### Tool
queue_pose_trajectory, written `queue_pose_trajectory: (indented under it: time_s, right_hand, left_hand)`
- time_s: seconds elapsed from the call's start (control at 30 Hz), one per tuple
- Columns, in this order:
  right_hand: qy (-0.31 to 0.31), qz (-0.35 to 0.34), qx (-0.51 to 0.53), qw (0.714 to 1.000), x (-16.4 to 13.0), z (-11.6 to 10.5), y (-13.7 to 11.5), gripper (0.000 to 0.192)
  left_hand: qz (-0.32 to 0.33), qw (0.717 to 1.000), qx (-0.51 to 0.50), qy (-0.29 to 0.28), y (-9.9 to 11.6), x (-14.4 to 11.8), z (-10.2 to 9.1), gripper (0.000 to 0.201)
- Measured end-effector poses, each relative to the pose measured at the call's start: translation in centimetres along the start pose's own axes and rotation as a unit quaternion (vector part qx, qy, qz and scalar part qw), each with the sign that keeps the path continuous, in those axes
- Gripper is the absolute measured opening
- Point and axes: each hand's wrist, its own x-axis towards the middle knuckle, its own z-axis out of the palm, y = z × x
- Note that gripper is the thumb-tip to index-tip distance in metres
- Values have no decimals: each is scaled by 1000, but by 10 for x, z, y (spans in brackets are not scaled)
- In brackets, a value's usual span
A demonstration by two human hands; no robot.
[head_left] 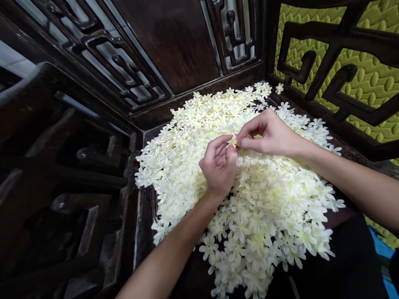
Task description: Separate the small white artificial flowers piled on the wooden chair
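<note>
Two hands, left hand (219, 166) and right hand (270, 133), share one flower (232, 142). One heap of flowers (264, 207), seemingly several hundred, uncountable, covers one wooden seat (146, 216) edge to edge.

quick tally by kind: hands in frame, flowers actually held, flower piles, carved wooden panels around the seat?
Hands: 2, the left hand and the right hand
Held cream flower: 1, pinched between both hands
Pile of cream flowers: 1, loose blooms too many to count
Carved wooden panels: 3 visible
Total: 7
</note>
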Motion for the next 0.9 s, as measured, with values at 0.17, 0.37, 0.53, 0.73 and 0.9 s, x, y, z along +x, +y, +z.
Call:
queue_pose_trajectory:
  time_s: [0.17,0.37,0.53,0.73,0.9]
  right_hand:
    - [14,44,84,995,2,1,2,12]
    - [26,55,140,988,4,2,6,10]
    - [50,34,186,981,5,-11,6,16]
    - [71,-13,201,977,11,-23,9,15]
    - [52,0,185,981,10,-20,10,3]
  left_hand:
    - [-62,996,-63,-8,0,0,3,20]
    - [-83,991,-103,-7,0,0,5,18]
    - [-86,988,-126,18,-5,6,2,13]
    - [-91,983,-159,-9,-4,8,3,18]
    - [-92,983,-160,3,-1,8,5,25]
